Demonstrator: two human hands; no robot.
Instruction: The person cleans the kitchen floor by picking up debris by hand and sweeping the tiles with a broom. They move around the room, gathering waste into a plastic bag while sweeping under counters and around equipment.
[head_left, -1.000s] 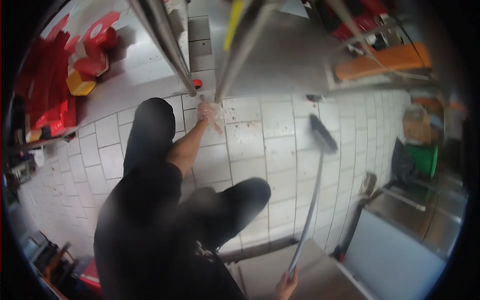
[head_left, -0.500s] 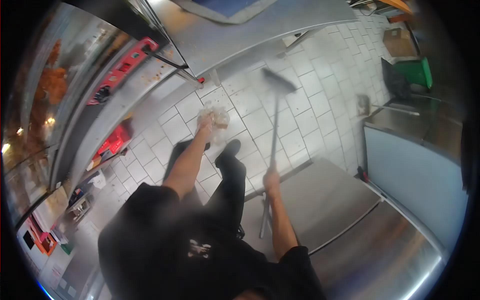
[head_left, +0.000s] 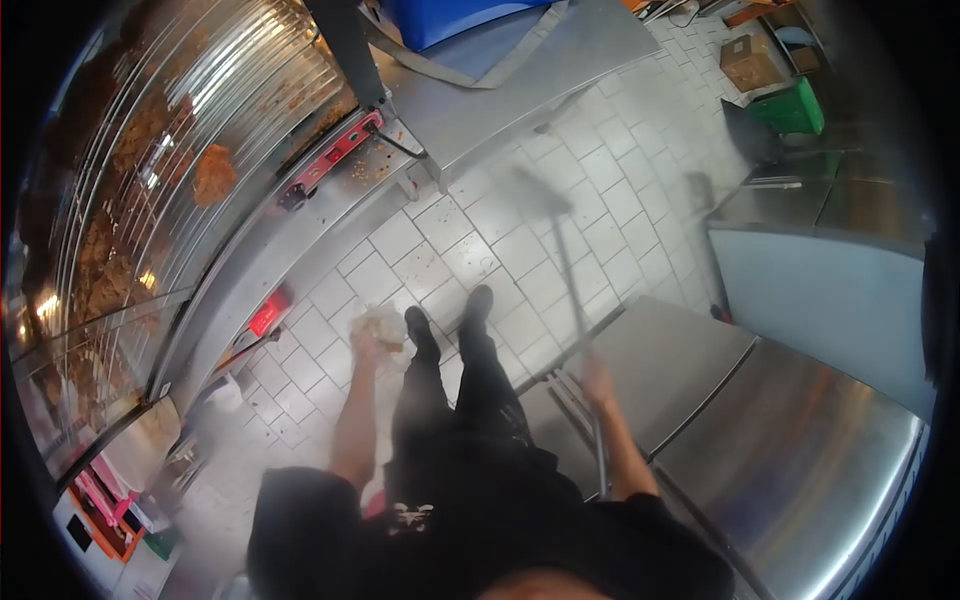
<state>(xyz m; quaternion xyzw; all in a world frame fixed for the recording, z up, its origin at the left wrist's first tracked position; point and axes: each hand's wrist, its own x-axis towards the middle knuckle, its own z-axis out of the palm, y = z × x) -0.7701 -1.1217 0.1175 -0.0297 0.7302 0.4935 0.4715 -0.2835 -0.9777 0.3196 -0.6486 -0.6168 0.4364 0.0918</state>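
My right hand (head_left: 598, 384) is wrapped round the long grey handle of a broom (head_left: 573, 275). Its dark, blurred head (head_left: 542, 193) is over the white tiled floor (head_left: 520, 255), past my feet. At my left side, my left hand (head_left: 366, 348) is closed on a crumpled, see-through plastic bag (head_left: 376, 322). Something brownish shows at the bag's lower right edge, too blurred to name. Small crumbs (head_left: 425, 265) lie on the tiles ahead of my black shoes (head_left: 478, 302).
A glass-fronted display case (head_left: 215, 110) with fried food runs along the left. Ahead is a steel counter (head_left: 560, 65) with a blue container (head_left: 450, 15). Steel cabinets (head_left: 790, 430) stand at my right. A cardboard box (head_left: 750, 63) and a green bin (head_left: 795, 108) are at the far right.
My left hand has drawn back towards my body with the plastic bag. My shoes now stand side by side. The view has shifted, and the broom handle leans the other way.
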